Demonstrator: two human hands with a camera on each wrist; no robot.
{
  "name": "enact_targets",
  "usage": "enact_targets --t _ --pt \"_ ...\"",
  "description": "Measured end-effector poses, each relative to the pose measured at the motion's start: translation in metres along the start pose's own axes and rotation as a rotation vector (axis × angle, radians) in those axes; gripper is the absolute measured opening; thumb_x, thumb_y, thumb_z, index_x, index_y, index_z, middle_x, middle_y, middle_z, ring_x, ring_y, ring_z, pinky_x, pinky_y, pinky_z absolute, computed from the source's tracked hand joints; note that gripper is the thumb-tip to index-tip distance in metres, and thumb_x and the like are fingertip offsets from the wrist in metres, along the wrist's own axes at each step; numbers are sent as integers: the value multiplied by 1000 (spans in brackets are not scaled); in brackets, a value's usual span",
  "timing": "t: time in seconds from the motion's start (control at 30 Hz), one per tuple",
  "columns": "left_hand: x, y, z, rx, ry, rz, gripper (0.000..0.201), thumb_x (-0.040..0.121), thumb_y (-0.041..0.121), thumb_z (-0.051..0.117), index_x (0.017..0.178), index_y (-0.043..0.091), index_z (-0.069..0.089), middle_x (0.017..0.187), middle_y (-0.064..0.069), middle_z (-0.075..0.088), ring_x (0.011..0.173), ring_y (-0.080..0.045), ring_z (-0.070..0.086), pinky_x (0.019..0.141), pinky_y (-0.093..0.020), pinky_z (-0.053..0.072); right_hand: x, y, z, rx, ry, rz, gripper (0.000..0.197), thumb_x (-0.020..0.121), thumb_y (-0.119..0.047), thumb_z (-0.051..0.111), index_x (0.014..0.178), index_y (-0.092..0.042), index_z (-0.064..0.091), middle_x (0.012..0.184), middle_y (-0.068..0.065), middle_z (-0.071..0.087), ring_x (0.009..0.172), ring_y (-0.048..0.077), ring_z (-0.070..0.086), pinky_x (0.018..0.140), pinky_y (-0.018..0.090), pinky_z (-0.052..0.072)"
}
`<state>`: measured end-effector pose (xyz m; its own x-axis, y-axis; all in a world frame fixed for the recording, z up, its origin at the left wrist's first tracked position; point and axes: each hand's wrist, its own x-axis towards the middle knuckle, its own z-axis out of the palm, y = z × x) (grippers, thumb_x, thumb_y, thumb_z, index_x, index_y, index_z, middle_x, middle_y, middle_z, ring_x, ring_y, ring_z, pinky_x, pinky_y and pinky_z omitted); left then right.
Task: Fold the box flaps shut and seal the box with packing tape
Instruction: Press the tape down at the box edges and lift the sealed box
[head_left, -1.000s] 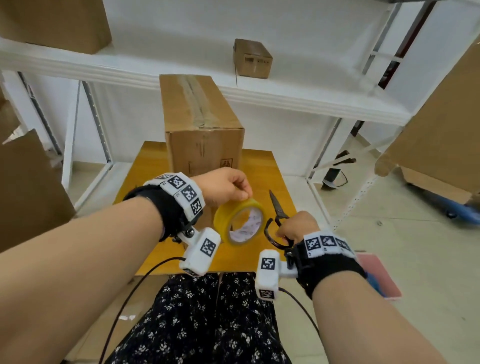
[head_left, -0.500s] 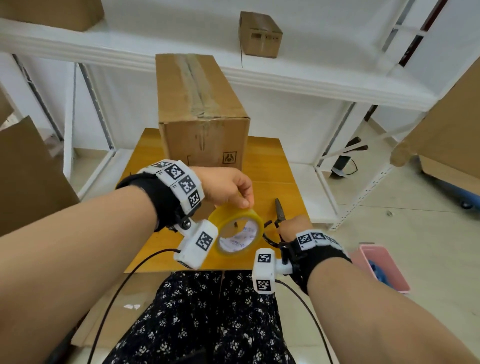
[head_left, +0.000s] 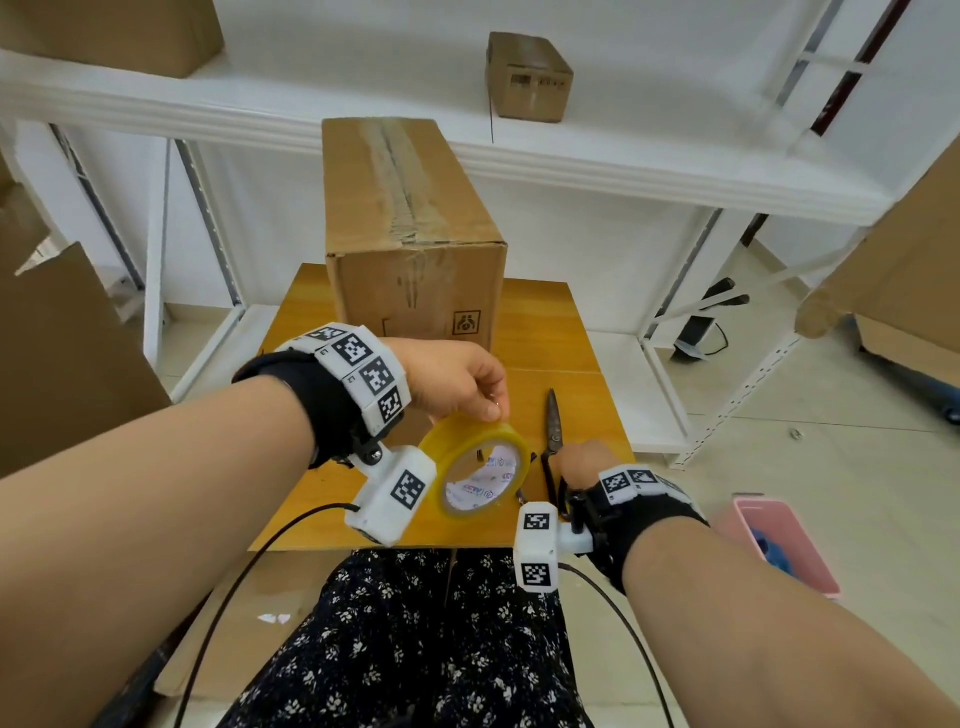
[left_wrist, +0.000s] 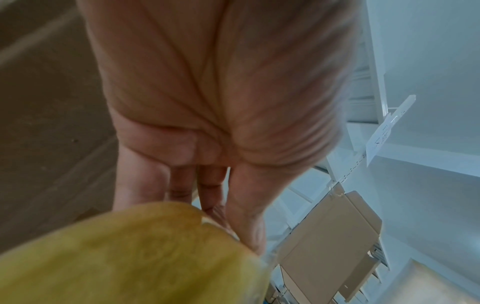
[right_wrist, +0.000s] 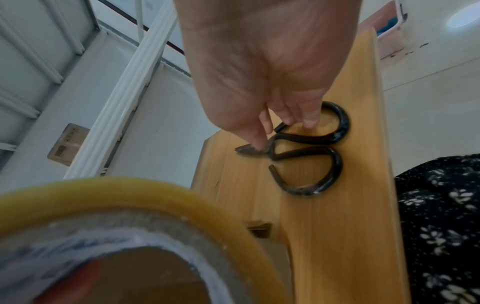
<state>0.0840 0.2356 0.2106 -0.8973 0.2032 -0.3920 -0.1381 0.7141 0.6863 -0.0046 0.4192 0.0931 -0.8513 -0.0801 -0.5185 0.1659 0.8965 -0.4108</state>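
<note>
A tall cardboard box (head_left: 410, 223) stands at the back of the wooden table (head_left: 587, 364), flaps shut, with a tape strip along its top seam. My left hand (head_left: 488, 413) pinches the top of a yellow tape roll (head_left: 480, 470) held upright in front of the box; the left wrist view shows thumb and fingers (left_wrist: 228, 222) on the roll (left_wrist: 130, 257). Black-handled scissors (head_left: 555, 431) lie flat on the table to the roll's right. My right hand (head_left: 569, 457) is at their handles; in the right wrist view its thumb and fingertips (right_wrist: 279, 131) pinch the upper handle of the scissors (right_wrist: 311, 148).
White metal shelving (head_left: 571, 161) runs behind the table with a small box (head_left: 530, 78) on it. Cardboard sheets lean at the left (head_left: 67, 364) and right (head_left: 909, 249). A pink bin (head_left: 784, 545) sits on the floor at the right.
My right hand has lowered the scissors from pointing up in the air to lying flat on the table. The left hand has kept hold of the tape roll, drifting slightly down.
</note>
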Motion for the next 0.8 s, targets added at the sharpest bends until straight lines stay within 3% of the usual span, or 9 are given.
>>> enact_targets --t 0.13,0.23,0.27,0.33,0.37,0.43,0.57,0.67,0.8 --pt "-8 8 -5 -22 29 56 7 97 18 59 101 19 65 102 -2 68 84 -11 64 70 -27 55 -16 -11 -21 88 120 -49 34 106 -13 44 136 0 54 121 18 64 111 32 62 93 33 50" --pt "-21 21 -12 -6 74 118 9 98 22 57 100 20 66 97 0 67 80 -8 62 71 -28 57 -15 -20 -44 291 197 -68 30 104 -11 46 128 -4 64 126 12 66 117 30 63 84 28 50" --pt "-27 25 -15 8 94 139 11 98 23 57 101 20 67 96 0 67 79 -8 62 71 -29 57 -11 -23 -50 299 181 -114 28 102 -10 47 122 -3 67 119 11 69 111 28 65 85 29 50" --pt "-39 33 -21 25 136 173 14 99 25 55 103 19 68 100 -5 69 81 -10 62 75 -34 59 -9 -33 -60 606 214 -168 27 97 -10 51 115 0 69 97 13 68 90 26 66 85 36 55" --pt "-46 35 -24 22 159 185 15 99 25 55 104 18 68 103 -8 69 83 -13 63 78 -38 58 -16 -39 -65 693 197 -215 23 95 -7 54 111 -2 70 90 12 67 82 24 64 80 37 57" --pt "-60 36 -29 -17 214 205 16 99 27 56 104 17 67 105 -10 70 86 -20 65 83 -45 57 -34 -52 -72 749 95 -305 20 93 2 59 106 -11 67 97 10 71 82 20 66 75 34 58" --pt "-84 25 -36 -170 341 201 20 100 26 55 104 11 66 101 -13 70 83 -21 63 82 -45 55 -59 -74 -75 637 -207 -495 56 82 10 64 129 -21 60 127 9 66 113 25 65 90 42 59" --pt "-94 12 -38 -172 331 168 18 98 26 57 102 12 67 90 -3 68 77 -14 60 73 -35 52 -68 -83 -72 487 -305 -512 73 80 -5 80 143 -25 47 124 8 70 111 24 68 86 40 57" --pt "-97 -5 -38 -94 283 100 12 98 27 59 96 20 69 101 1 71 76 -8 60 68 -30 50 -80 -94 -64 306 -197 -567 83 82 -44 82 150 -21 38 111 8 74 94 21 75 85 41 60"
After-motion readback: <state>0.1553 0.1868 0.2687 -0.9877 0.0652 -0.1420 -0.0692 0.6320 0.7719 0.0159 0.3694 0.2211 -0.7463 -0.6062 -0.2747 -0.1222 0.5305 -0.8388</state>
